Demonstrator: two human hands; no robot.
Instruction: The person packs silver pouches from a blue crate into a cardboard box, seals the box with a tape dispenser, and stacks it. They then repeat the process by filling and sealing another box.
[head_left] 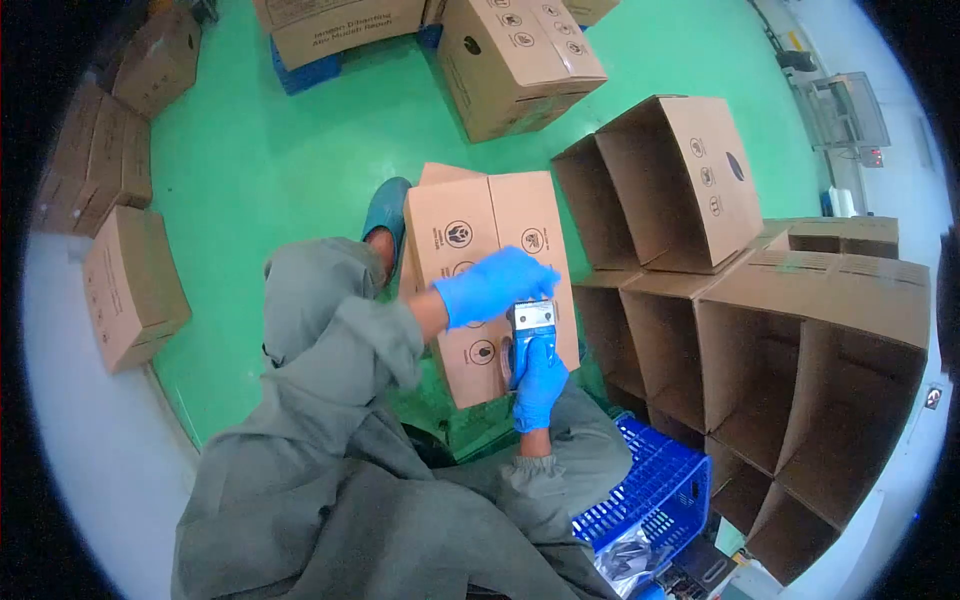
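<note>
A closed cardboard box (470, 235) stands tilted on the green floor in front of me, against my knee. My left hand (495, 285), in a blue glove, presses flat on the box's top flaps near the seam. My right hand (540, 388), also gloved in blue, grips a blue and metal tape dispenser (530, 325), whose head rests on the box's near edge just below my left hand. My grey coat sleeves and lap fill the lower left. One teal shoe (385, 210) shows beside the box.
Several open, empty cartons (760, 330) are stacked on their sides at the right. A blue plastic crate (655, 490) sits by my right knee. Sealed boxes (515, 60) lie at the top, and more boxes (130, 285) line the left.
</note>
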